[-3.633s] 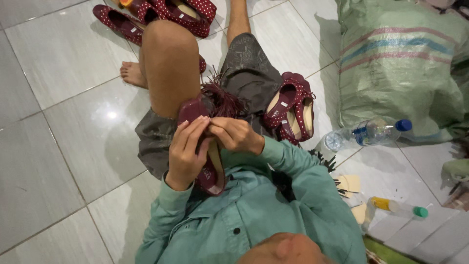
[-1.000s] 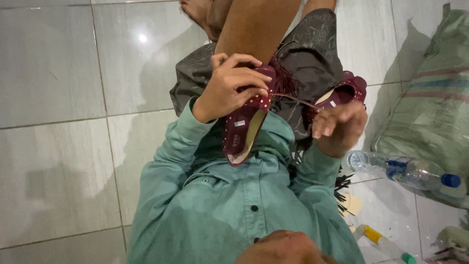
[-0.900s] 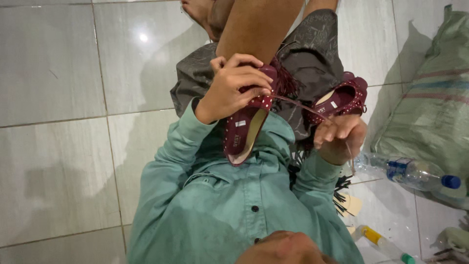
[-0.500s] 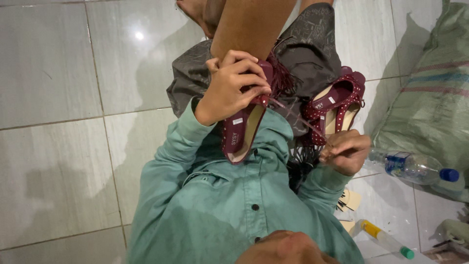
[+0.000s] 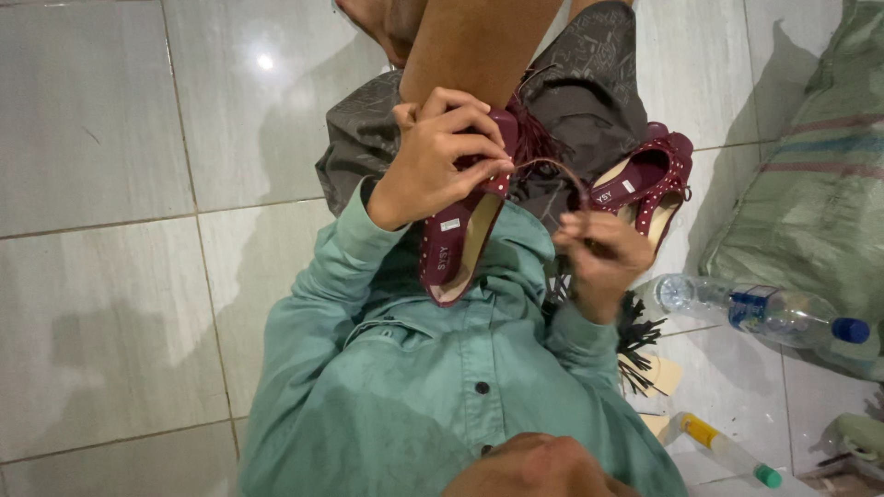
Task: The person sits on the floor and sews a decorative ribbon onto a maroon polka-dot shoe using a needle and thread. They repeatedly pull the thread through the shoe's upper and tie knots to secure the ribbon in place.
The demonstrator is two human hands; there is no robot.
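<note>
My left hand [image 5: 440, 158] grips a maroon studded flat shoe [image 5: 458, 241] with a beige insole, heel toward my chest, held against my raised knee. My right hand [image 5: 600, 260] is pinched shut on a thin dark thread [image 5: 552, 166] that arcs from the shoe's toe end to my fingers. A dark maroon tassel [image 5: 532, 140] sits at the toe of the held shoe. More shoes of the same kind [image 5: 645, 179] lie on my lap to the right.
I sit on grey floor tiles [image 5: 110, 276] in a teal shirt and dark shorts. A plastic water bottle [image 5: 764, 311] lies at right beside a green woven sack [image 5: 810, 202]. Black tassel pieces [image 5: 635, 345] and a small tube [image 5: 723, 449] lie near my right elbow.
My right hand pulled the thread out to the lower right, then came back up toward the shoe, leaving the thread in a loop. My left hand kept the shoe in place.
</note>
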